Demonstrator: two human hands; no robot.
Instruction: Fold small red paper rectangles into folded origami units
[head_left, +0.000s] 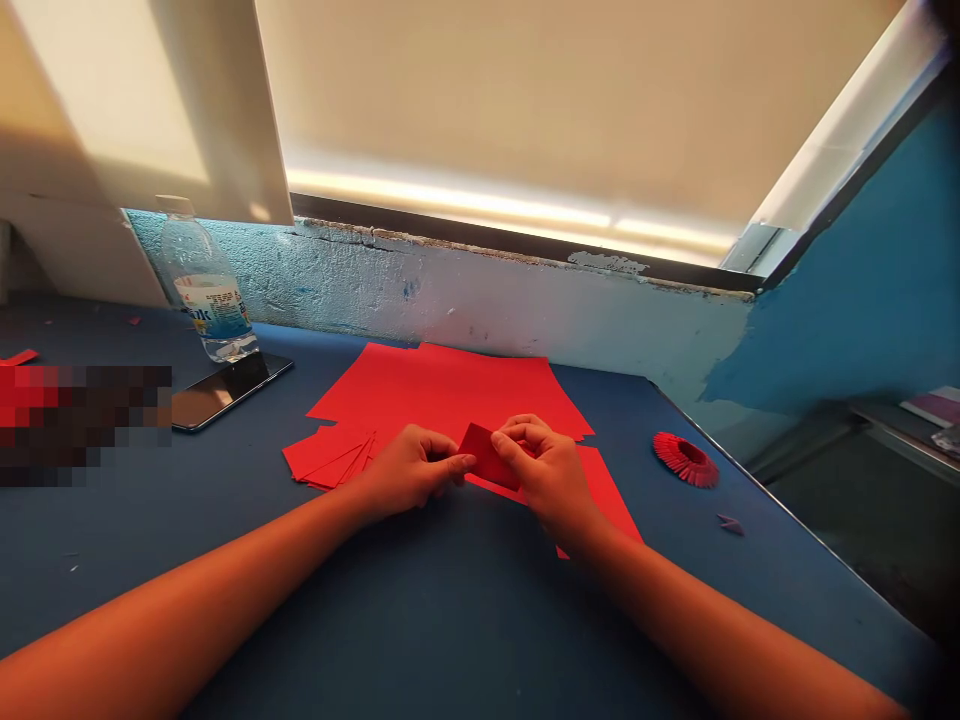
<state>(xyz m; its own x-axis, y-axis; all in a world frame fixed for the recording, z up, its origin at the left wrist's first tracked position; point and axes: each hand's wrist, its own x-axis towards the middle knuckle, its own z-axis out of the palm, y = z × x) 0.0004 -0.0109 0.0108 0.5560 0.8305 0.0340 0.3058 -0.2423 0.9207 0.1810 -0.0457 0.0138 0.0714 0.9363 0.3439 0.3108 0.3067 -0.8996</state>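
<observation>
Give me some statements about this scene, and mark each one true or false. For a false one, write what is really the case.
1. The left hand and right hand hold a small red paper piece. True.
2. The water bottle stands at the right of the table. False: it stands at the left.
3. A smartphone lies beside the bottle. True.
4. The red paper sheets lie on a white table. False: the table is blue.
5. A ring of folded red paper lies right of the hands. True.
</observation>
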